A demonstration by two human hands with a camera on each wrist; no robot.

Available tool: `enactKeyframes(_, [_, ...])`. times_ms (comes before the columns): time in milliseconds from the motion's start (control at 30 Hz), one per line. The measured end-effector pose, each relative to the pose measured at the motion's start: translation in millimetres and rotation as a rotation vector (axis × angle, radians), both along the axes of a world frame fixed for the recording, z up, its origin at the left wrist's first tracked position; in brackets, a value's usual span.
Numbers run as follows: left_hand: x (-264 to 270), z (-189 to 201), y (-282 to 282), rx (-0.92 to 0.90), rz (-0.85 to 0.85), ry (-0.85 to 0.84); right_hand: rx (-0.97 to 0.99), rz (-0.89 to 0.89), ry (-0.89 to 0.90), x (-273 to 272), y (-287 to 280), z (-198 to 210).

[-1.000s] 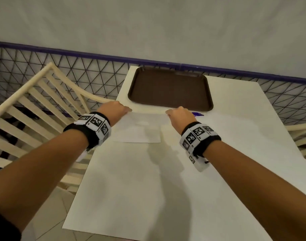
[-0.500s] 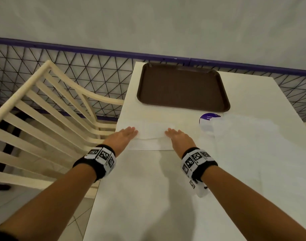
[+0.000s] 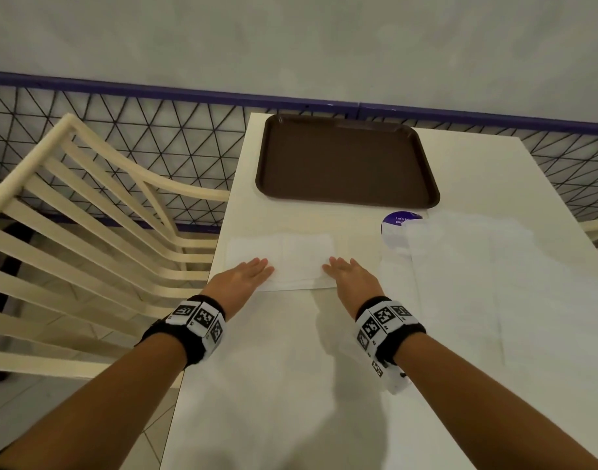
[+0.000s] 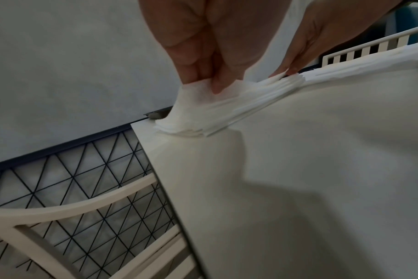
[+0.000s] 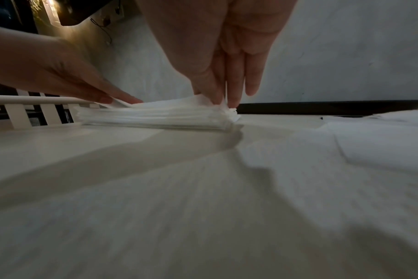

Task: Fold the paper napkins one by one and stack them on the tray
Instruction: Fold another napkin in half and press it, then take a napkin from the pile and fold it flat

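Note:
A white paper napkin [image 3: 291,256] lies folded on the white table [image 3: 291,385], just in front of the empty brown tray [image 3: 345,161]. My left hand [image 3: 253,273] lies on its near left corner and my right hand [image 3: 341,269] on its near right corner, fingers stretched forward. In the left wrist view the left hand [image 4: 203,79] pinches the napkin's [image 4: 227,111] top layer between thumb and fingers. The right wrist view shows the right hand [image 5: 222,94] pinching the napkin's [image 5: 155,115] other corner the same way.
More unfolded white napkins [image 3: 477,266] are spread on the table to the right, partly over a round purple sticker [image 3: 397,220]. A cream slatted chair [image 3: 87,215] stands at the table's left edge. A black mesh fence [image 3: 155,140] runs behind the table.
Both hands came from the napkin's far edge back to its near edge, bringing the top layer over so the napkin lies folded. Their fingers went from curled to stretched out.

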State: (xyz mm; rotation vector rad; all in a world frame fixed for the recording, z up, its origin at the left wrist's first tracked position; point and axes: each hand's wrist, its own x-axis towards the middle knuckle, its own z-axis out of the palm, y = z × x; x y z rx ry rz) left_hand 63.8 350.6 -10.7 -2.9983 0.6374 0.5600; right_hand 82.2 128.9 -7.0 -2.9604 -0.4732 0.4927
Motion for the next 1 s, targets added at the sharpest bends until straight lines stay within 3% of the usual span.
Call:
enactKeyframes(200, [-4,-11,-4,0.09,-0.024,0.044,-0.025,0.086,0.052,-1,-8,-18])
enactKeyframes(300, [-4,-10,-11,0.055,0.025,-0.022,-0.025,0.113,0.051,-5,-19,-12])
enactKeyframes(367, [-3,-5,-20,-0.065,0.068,-0.157,0.003,0.043,0.022,-9,-36,-7])
enactKeyframes(467, [1,0,-42,-0.106,0.041,-0.298,0.019,-0.12,0.019,-21,-82,-2])
enactKeyframes(567, [5,7,-84,-0.169,-0.066,-0.344,0.021,-0.33,0.014,-46,-146,2])
enactKeyframes(733, [0,9,-173,-0.282,-0.272,-0.217,0.029,-0.646,0.096,-104,-247,1])
enactKeyframes(833, [-10,10,-220,-0.307,-0.375,-0.213,0.104,-0.718,0.202,-124,-278,-1])
enactKeyframes(1000, [-23,9,-277,-0.381,-0.37,-0.112,0.168,-0.729,0.144,-119,-297,-4])
